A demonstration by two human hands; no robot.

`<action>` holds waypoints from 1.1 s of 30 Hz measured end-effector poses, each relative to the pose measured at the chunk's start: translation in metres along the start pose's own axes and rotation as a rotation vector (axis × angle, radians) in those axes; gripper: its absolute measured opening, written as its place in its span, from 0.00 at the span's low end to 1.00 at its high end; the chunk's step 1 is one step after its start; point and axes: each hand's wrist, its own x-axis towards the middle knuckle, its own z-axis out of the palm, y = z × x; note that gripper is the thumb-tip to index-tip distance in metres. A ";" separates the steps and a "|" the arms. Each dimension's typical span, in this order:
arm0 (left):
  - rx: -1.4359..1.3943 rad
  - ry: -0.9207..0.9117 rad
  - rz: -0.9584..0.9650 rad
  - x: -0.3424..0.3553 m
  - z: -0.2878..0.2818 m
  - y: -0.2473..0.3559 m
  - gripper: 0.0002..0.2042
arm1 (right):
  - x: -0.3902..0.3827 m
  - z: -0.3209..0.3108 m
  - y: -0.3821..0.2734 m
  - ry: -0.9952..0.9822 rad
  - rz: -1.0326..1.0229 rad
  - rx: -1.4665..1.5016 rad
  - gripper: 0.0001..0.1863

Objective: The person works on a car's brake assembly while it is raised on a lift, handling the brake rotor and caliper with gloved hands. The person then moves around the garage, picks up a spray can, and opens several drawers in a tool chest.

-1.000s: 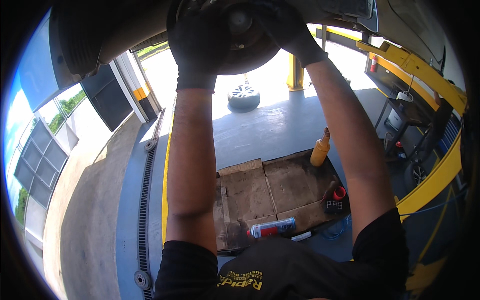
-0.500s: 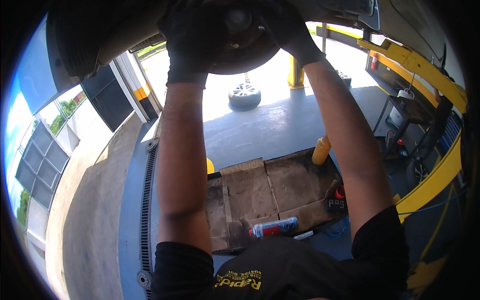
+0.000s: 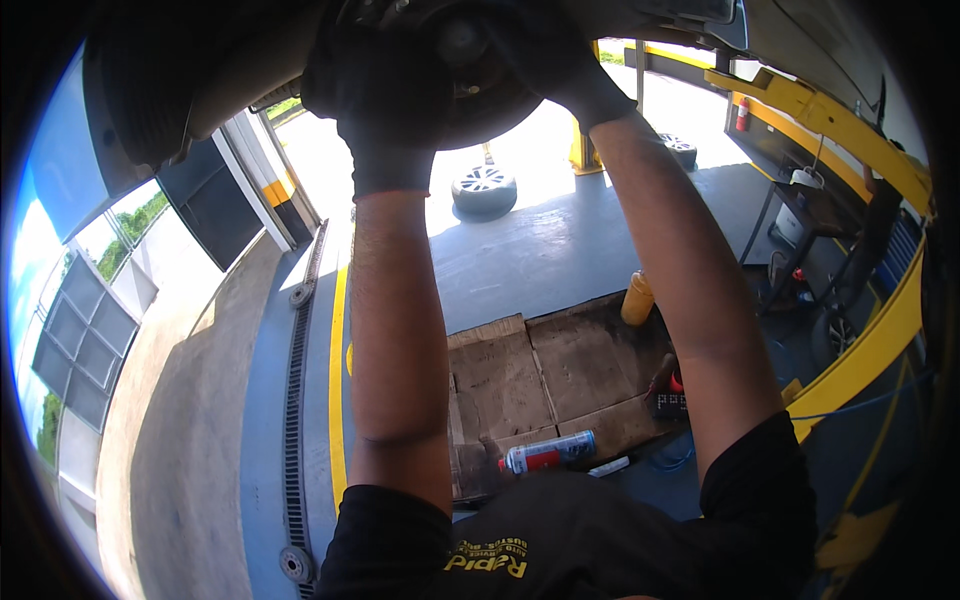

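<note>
Overhead, under a raised vehicle, a dark round brake disc with a paler hub centre shows between my raised hands. My left hand, in a black glove, covers the disc's left side. On the other side, my right hand, gloved the same way, lies against the disc's right part. The fingers of both hands sink into the shadow, so their grip and anything in them are hidden.
Below me lies a cardboard-lined tray with a spray can and a yellow bottle. A removed wheel rests on the floor ahead. A yellow lift arm curves along the right. A floor drain runs at left.
My left hand and forearm have shifted to the right and slightly down, over more of the disc. My right hand has moved a little to the left.
</note>
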 end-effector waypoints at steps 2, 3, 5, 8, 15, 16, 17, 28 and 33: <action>-0.051 -0.025 -0.072 -0.005 0.003 0.003 0.12 | 0.001 0.001 0.001 0.052 0.057 0.112 0.17; 0.033 0.038 0.047 -0.006 0.005 0.001 0.12 | 0.001 0.001 0.002 -0.006 0.077 0.084 0.17; 0.208 0.169 0.280 -0.004 0.009 -0.006 0.12 | 0.000 0.000 0.002 -0.119 0.111 0.034 0.18; 0.160 -0.055 0.292 0.005 0.015 -0.015 0.13 | -0.002 0.000 0.000 -0.081 0.260 0.072 0.20; -0.465 0.098 -0.044 0.016 0.017 0.000 0.13 | -0.011 0.005 -0.020 0.122 0.436 0.546 0.23; -0.345 0.148 -0.004 0.015 0.016 0.002 0.13 | -0.014 0.004 -0.022 0.086 0.493 0.520 0.23; -0.225 0.198 0.036 0.015 0.016 0.003 0.12 | -0.017 0.003 -0.024 0.050 0.548 0.492 0.24; -0.154 0.257 0.033 0.006 0.008 0.006 0.10 | -0.021 0.010 -0.027 0.051 0.522 0.569 0.20; -0.023 0.066 -0.092 -0.004 0.009 0.011 0.12 | -0.011 -0.005 -0.024 -0.054 0.262 0.161 0.17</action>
